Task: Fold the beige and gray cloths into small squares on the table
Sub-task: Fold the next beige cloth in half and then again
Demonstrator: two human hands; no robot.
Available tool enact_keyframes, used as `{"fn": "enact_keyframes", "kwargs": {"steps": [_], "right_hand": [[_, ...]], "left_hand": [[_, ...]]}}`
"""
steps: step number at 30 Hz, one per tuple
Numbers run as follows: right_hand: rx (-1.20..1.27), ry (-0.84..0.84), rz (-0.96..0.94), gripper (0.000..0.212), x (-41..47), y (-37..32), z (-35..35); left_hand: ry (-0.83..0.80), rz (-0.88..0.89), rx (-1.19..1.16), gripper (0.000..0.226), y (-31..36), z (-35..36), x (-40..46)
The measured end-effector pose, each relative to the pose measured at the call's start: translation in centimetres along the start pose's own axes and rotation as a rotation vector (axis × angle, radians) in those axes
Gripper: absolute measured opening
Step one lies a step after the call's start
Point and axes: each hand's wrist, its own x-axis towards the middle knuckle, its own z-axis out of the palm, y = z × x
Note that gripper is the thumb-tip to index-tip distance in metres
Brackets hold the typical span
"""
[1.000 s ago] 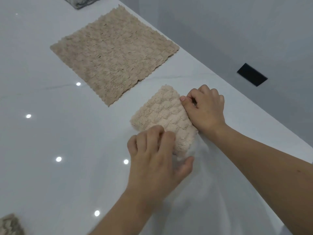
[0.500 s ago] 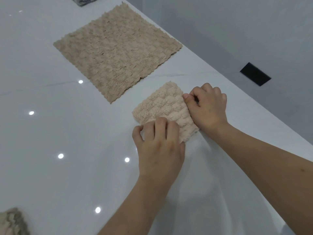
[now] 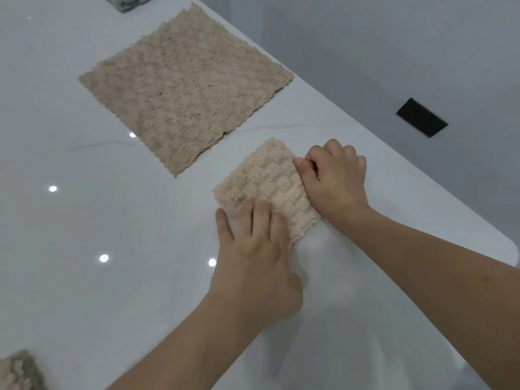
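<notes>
Clearly your work surface was a glossy white table (image 3: 84,277), its polish throwing back several small round ceiling lights as bright dots and showing a faint grey vein running across it toward the left. Its right edge ran diagonally from the far middle down to a rounded corner at the near right, and beyond that edge lay a plain grey floor or wall with one small black rectangle (image 3: 421,117) set into it. You had the folded beige cloth (image 3: 264,181) lying on the table near that right edge, a small thick rectangle with its fluffy checked pile facing up. Your left hand (image 3: 253,249) lay palm down, fingers spread flat, pressing on the near left corner of that cloth rather than gripping it. Your right hand (image 3: 334,181) was curled into a loose fist against the cloth's right side, thumb touching the fabric; you could not tell from this view whether the fingers pinched an edge. Farther away and to the left, an unfolded beige cloth (image 3: 185,91) lay flat as a large square with zigzag edges, well apart from the folded one. A gray cloth (image 3: 128,1) was cut off at the far edge, and another textured cloth (image 3: 19,371) peeked in at the near left corner.
</notes>
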Motion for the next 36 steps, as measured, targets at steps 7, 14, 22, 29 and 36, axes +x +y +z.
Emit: {"fn": "enact_keyframes", "kwargs": {"steps": [7,14,22,29,36], "right_hand": [[0.012,0.014,0.002,0.032,-0.1,-0.1,0.0],[0.009,-0.008,0.015,0.032,-0.1,0.0,-0.1],[0.069,0.010,0.042,0.033,-0.2,-0.6,-0.5],[0.041,0.022,0.059,0.041,0.0,-0.6,0.0],[0.106,-0.003,-0.088,0.038,-1.5,-0.1,-0.8]], "left_hand": [[0.078,0.036,-0.281,0.021,-4.0,-0.6,3.5],[0.001,0.164,-0.225,0.061,-4.8,0.6,1.4],[0.387,-0.207,-0.311,0.040,-6.3,-1.8,6.4],[0.489,-0.205,-0.062,0.028,-6.3,1.6,6.8],[0.516,-0.153,-0.064,0.030,-6.3,2.1,5.9]]}}
